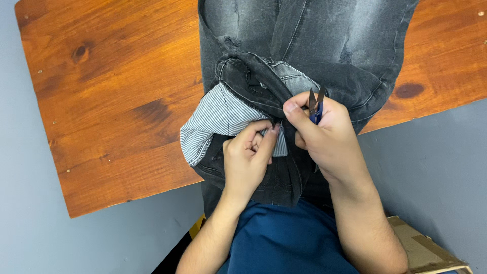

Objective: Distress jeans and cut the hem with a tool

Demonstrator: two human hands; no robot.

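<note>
A pair of dark grey jeans (324, 45) lies on the wooden tabletop (116, 101) with its waistband end hanging over the near edge, turned back so the striped pocket lining (215, 119) shows. The left hand (248, 162) pinches the edge of that lining between thumb and curled fingers (264, 134), while the right hand (324, 139), just beside it, grips a fold of the denim and holds small blue-handled snips (315, 104) with the blades pointing away. Below the hands sits blue cloth (284, 243), and a piece of cardboard (426, 248) lies at the lower right
</note>
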